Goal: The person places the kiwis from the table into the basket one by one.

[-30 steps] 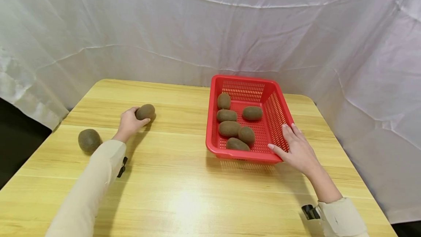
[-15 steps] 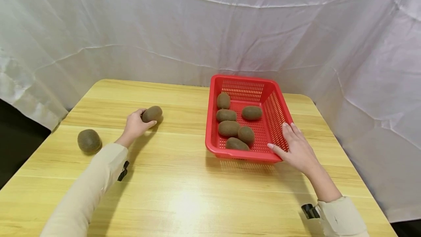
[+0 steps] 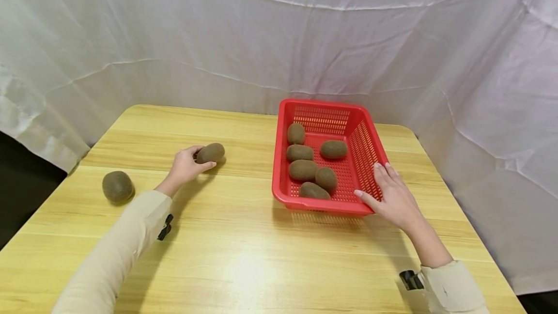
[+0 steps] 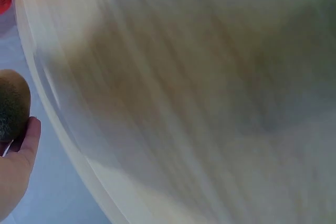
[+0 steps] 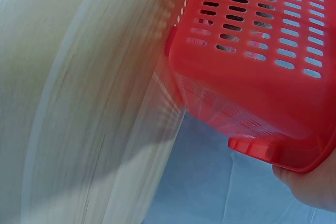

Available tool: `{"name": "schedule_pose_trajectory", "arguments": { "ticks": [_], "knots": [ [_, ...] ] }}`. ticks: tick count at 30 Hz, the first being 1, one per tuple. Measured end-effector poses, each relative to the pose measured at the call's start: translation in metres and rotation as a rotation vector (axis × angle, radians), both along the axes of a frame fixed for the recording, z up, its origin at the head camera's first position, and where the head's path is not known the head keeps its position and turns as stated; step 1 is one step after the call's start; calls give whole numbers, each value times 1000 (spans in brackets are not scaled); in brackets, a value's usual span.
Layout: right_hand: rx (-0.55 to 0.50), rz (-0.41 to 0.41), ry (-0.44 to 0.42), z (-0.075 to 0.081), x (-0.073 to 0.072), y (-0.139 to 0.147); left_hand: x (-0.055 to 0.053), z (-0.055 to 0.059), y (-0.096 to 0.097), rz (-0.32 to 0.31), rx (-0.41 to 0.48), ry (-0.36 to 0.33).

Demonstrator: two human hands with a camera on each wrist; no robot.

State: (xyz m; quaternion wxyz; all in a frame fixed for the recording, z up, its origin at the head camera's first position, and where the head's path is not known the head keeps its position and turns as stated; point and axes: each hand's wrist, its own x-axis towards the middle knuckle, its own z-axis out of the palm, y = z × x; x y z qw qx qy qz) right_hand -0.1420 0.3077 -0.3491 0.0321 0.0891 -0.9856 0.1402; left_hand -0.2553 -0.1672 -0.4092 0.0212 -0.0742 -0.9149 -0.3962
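Observation:
My left hand (image 3: 185,166) grips a brown kiwi (image 3: 211,152) between thumb and fingers, left of the table's middle. In the left wrist view this kiwi (image 4: 13,106) sits at the left edge, with part of the hand below it. A second kiwi (image 3: 117,187) lies on the table farther left, near the left forearm. On the right stands a red plastic basket (image 3: 284,178) with several kiwis (image 3: 303,170) inside. My right hand (image 3: 395,200) rests on the basket's near right corner, fingers extended over the rim. In the right wrist view the basket's perforated wall (image 5: 241,85) hides its contents partly.
The wooden table (image 3: 209,256) has its back edge near a hanging white cloth (image 3: 244,38). Bare tabletop lies between the left hand and the basket. A black strap (image 3: 164,227) sits at the left sleeve, another black piece (image 3: 410,280) at the right sleeve.
My left hand has moved to the right with the kiwi in its grip, slightly toward the basket. My right hand and the basket stay where they were.

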Motion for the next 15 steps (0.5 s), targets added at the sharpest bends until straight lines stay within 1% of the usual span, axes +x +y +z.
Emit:
{"name": "schedule_pose_trajectory", "arguments": {
  "ticks": [6,15],
  "knots": [
    [-2,1,-5,0,1,-1,2,3,6,-15,14,0],
    [-6,-2,-4,1,1,-1,2,13,14,-18,52,-11]
  ]
}}
